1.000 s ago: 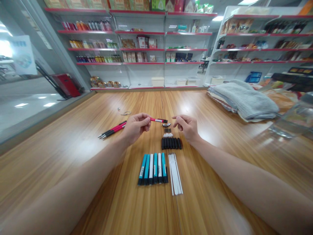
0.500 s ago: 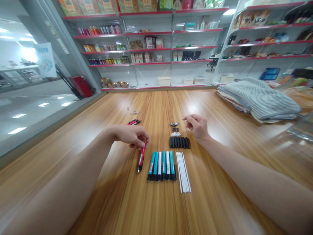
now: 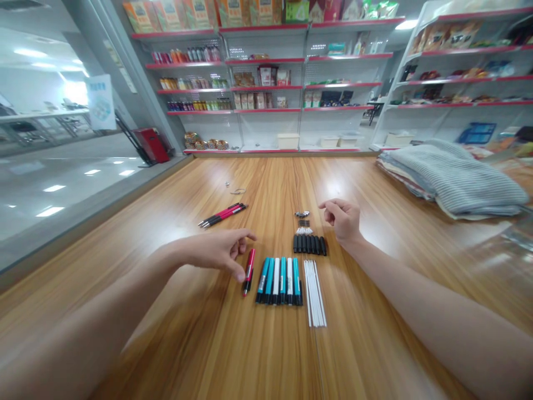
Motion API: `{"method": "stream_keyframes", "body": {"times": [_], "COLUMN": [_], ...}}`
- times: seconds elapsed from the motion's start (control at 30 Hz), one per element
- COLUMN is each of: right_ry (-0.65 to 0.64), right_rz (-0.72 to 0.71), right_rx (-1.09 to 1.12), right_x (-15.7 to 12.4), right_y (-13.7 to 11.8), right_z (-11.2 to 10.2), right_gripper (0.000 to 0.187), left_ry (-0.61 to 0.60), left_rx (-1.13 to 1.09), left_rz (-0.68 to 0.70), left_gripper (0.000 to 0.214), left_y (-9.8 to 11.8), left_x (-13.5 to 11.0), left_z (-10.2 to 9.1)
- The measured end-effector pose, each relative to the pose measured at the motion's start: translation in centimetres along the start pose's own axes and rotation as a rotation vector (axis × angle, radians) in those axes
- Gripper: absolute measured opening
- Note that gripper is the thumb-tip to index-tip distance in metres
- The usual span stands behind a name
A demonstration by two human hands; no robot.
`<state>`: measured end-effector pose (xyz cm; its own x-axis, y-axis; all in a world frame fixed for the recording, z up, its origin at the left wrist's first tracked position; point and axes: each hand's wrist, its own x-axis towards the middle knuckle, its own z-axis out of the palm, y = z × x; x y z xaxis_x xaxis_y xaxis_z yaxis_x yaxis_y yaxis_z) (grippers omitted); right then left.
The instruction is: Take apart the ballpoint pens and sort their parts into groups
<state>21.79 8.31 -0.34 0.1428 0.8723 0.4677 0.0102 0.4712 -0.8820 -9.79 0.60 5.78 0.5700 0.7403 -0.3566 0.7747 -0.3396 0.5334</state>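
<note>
On the wooden table [image 3: 366, 344], the half-open left hand [image 3: 212, 250] is held empty just beside a red pen [image 3: 249, 272], which lies next to a row of teal and white pens [image 3: 280, 280]. The loosely curled, empty right hand [image 3: 343, 219] is poised just beyond black pen parts [image 3: 309, 244], while red-and-black pens [image 3: 222, 215] are laid farther off.

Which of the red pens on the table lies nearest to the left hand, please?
The single red pen beside the left hand. It lies alone, while the other red pens lie together farther up the table.
</note>
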Motion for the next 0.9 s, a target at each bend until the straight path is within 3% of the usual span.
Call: {"method": "stream_keyframes", "body": {"times": [0.07, 0.2, 0.47, 0.6, 0.9], "right_ry": [-0.002, -0.010, 0.008, -0.010, -0.020], "right_rz": [0.000, -0.001, 0.020, 0.018, 0.023], "right_rx": [-0.002, -0.034, -0.008, 0.005, -0.014], "right_x": [0.1, 0.1, 0.1, 0.1, 0.2], "right_y": [0.1, 0.3, 0.3, 0.3, 0.2], "right_z": [0.1, 0.1, -0.2, -0.1, 0.1], "right_gripper": [0.020, 0.021, 0.020, 0.019, 0.021], "left_ry": [0.120, 0.164, 0.174, 0.176, 0.082], "left_rx": [0.077, 0.183, 0.189, 0.219, 0.220], "left_rz": [0.069, 0.130, 0.101, 0.136, 0.129], "left_gripper": [0.092, 0.100, 0.092, 0.077, 0.076], "left_y": [-0.4, -0.1, 1.4, 1.8, 2.0], "left_x": [-1.6, -3.3, -1.2, -1.3, -1.7], "left_z": [1.6, 3.2, 2.7, 2.7, 1.9]}}
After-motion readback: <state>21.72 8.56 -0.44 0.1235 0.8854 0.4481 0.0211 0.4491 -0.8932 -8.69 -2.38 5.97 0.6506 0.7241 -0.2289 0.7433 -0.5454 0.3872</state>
